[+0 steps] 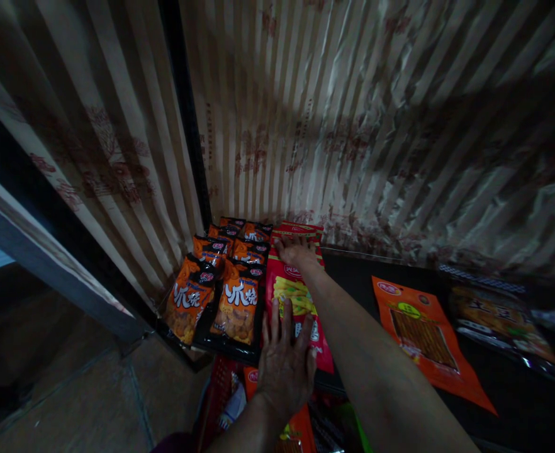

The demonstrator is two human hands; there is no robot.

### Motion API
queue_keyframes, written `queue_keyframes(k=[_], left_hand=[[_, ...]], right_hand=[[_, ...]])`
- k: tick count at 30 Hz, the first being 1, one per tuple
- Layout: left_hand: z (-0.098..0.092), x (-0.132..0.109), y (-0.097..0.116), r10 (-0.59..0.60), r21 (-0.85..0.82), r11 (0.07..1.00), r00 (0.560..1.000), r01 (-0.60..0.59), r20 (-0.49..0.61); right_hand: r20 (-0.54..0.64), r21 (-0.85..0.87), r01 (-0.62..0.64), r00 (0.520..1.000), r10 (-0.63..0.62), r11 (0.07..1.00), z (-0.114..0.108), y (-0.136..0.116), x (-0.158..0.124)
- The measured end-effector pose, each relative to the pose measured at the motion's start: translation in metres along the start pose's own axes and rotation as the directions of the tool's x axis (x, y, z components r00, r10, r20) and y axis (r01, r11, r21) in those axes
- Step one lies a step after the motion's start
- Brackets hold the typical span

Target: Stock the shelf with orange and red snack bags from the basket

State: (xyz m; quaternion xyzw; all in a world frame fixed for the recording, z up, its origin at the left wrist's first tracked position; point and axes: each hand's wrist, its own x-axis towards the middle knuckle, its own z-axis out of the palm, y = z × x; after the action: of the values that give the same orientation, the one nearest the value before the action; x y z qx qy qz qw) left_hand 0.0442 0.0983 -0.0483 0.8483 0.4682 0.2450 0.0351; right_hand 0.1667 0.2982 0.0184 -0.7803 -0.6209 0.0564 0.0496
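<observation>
A red snack bag (281, 270) with yellow sticks pictured on it lies face up on the black shelf. My left hand (287, 358) rests on its near part, fingers spread and stretched forward. Farther back, my right hand (299, 251) lies on the top end of the red packaging, its fingers extended over it. Both hands look open and grip nothing. Just left of the red bag stand two rows of black and orange snack packets (240, 302), overlapping one behind another.
To the right, an orange snack bag (423, 333) and a dark clear-wrapped packet (499, 314) lie on the black shelf (353, 277). Below the shelf's front edge, a red basket (218, 390) holds more packets. Striped, printed sheeting (268, 126) covers the back, with a black post (183, 94) at the corner.
</observation>
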Motion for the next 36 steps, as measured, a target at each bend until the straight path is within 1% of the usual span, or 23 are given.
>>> queue_keyframes(k=[3,7,10,12,15,17,18,20,23,25,28,30,32,34,36], left_hand=[[-0.003,0.001,0.0,0.003,-0.014,1.0,1.0,-0.003,0.011],[-0.008,0.002,0.001,-0.006,-0.036,0.999,1.0,0.007,0.031],[-0.008,0.001,0.001,-0.023,-0.049,0.999,1.0,0.023,0.006],[-0.008,0.001,0.002,-0.022,-0.055,0.998,1.0,0.021,-0.01],[-0.01,-0.001,0.003,-0.009,-0.051,0.999,0.999,0.007,-0.031],[-0.011,-0.002,0.003,-0.003,-0.034,0.999,0.999,0.002,-0.046],[-0.011,-0.002,0.003,-0.001,-0.024,1.0,0.999,0.0,-0.054],[-0.011,-0.003,0.002,0.002,-0.009,1.0,0.997,-0.002,-0.075],[-0.01,-0.006,-0.001,0.036,-0.004,0.999,0.994,-0.037,-0.1],[-0.011,-0.012,-0.004,0.084,-0.004,0.996,0.991,-0.085,-0.107],[-0.015,-0.031,-0.005,0.116,-0.008,0.993,0.988,-0.118,-0.106],[-0.018,-0.053,-0.002,0.117,-0.02,0.993,0.989,-0.119,-0.093],[-0.019,-0.081,0.003,0.106,-0.055,0.992,0.993,-0.11,-0.058],[-0.019,-0.112,0.01,0.059,-0.117,0.991,0.998,-0.058,0.008],[-0.018,-0.141,0.018,-0.004,-0.19,0.981,0.992,0.028,0.125]], right_hand=[[-0.047,-0.001,0.011,0.999,-0.011,1.0,-0.003,-0.001,-0.004],[-0.14,-0.016,0.029,0.99,-0.031,0.999,-0.009,-0.002,-0.014],[-0.233,-0.028,0.051,0.971,-0.056,0.998,-0.012,-0.002,-0.029],[-0.294,-0.034,0.098,0.95,-0.103,0.995,-0.012,0.0,-0.047],[-0.382,-0.026,0.167,0.909,-0.164,0.986,-0.011,0.008,-0.084],[-0.435,0.02,0.183,0.887,-0.156,0.983,-0.007,0.018,-0.115],[-0.451,0.065,0.183,0.882,-0.135,0.981,-0.004,0.023,-0.132],[-0.467,0.207,0.15,0.883,-0.037,0.967,0.005,0.035,-0.165],[-0.437,0.403,0.087,0.893,0.108,0.911,0.026,0.049,-0.212],[-0.399,0.47,0.076,0.907,0.135,0.879,0.04,0.055,-0.239],[-0.372,0.514,0.067,0.916,0.152,0.855,0.055,0.058,-0.274],[-0.362,0.518,0.074,0.922,0.14,0.852,0.06,0.056,-0.295],[-0.35,0.512,0.095,0.931,0.105,0.854,0.067,0.052,-0.315],[-0.327,0.507,0.112,0.942,0.071,0.854,0.077,0.049,-0.335],[-0.292,0.516,0.115,0.955,0.048,0.849,0.093,0.047,-0.355]])
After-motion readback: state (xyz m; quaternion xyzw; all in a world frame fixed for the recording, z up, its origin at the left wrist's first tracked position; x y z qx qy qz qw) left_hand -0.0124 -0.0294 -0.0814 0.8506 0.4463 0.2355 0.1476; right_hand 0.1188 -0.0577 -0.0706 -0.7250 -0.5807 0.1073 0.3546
